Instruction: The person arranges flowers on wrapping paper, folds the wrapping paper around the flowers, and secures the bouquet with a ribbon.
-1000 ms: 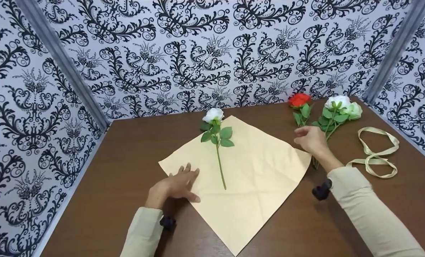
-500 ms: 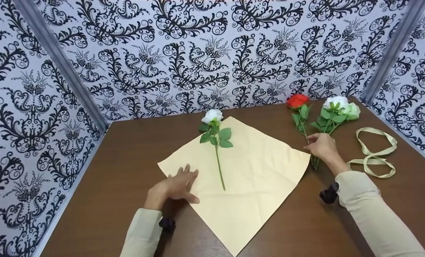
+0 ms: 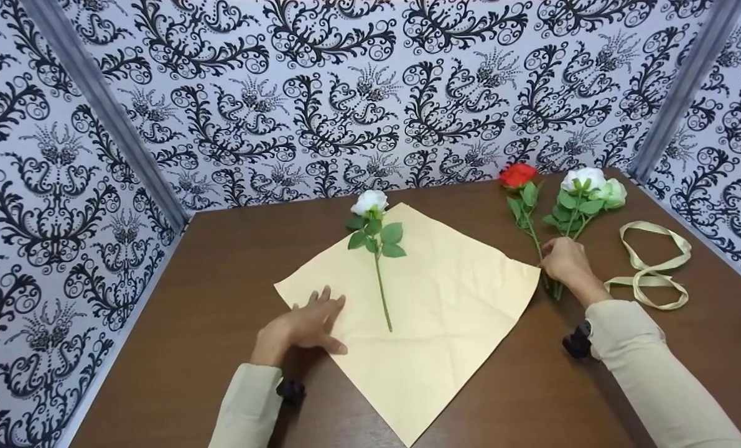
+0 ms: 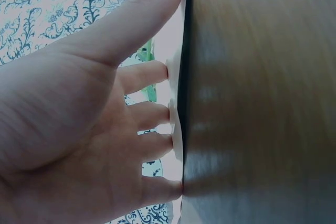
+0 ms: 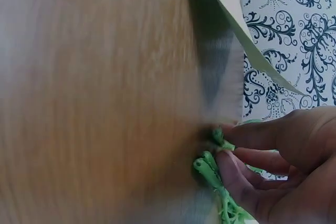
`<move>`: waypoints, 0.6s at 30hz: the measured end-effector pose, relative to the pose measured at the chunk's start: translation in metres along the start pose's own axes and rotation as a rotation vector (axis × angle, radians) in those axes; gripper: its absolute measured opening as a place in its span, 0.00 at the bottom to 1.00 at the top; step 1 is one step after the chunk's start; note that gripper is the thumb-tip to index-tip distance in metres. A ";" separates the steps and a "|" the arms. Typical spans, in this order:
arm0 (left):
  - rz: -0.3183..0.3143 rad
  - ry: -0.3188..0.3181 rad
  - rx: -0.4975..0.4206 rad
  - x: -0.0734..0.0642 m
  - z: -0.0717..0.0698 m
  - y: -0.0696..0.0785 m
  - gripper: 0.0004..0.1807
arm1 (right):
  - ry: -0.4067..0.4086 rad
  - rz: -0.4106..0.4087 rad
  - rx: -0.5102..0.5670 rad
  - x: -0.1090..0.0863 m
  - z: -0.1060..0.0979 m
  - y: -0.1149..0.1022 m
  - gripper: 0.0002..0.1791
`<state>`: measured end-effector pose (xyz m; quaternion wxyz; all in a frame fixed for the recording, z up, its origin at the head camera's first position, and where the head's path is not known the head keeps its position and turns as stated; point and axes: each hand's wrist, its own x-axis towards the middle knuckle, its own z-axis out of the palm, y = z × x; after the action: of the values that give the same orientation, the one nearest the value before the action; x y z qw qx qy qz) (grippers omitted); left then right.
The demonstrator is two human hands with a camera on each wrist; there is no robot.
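Note:
A sheet of cream wrapping paper (image 3: 451, 298) lies cornerwise on the table. My left hand (image 3: 302, 323) rests on its left edge with fingers spread; the left wrist view shows the fingertips (image 4: 157, 114) touching the sheet. On the paper lies one white artificial rose (image 3: 370, 203), its stem toward me. Beyond the paper's right corner, my right hand (image 3: 566, 261) pinches the stem of a red rose (image 3: 517, 176) between thumb and index finger. Beside it lie a white rose (image 3: 580, 180) and a pale green rose (image 3: 611, 193); their stem ends (image 5: 207, 166) sit by the thumb.
A cream ribbon (image 3: 647, 274) lies loosely looped at the right of the brown table (image 3: 221, 267). Black-and-white patterned panels (image 3: 358, 93) stand behind and at both sides. The paper's right corner is slightly raised near the right hand.
My right hand has moved right and down onto the flower stems, and its fingers have closed on the red rose's stem. The left hand stays on the paper.

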<state>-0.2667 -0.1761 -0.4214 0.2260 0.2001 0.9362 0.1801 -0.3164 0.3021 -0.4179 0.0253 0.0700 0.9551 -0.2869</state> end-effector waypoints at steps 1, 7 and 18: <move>-0.003 0.000 -0.006 0.000 0.000 0.000 0.55 | -0.006 0.001 -0.013 0.001 -0.001 0.000 0.25; -0.011 -0.007 -0.026 -0.001 -0.001 0.001 0.55 | -0.049 0.053 -0.042 0.002 -0.008 -0.001 0.29; -0.012 -0.016 -0.006 0.000 0.000 0.000 0.56 | -0.059 0.126 0.183 -0.003 -0.017 0.002 0.25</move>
<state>-0.2665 -0.1761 -0.4210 0.2352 0.1950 0.9350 0.1799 -0.3130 0.3124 -0.4046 0.0649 0.1232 0.9175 -0.3725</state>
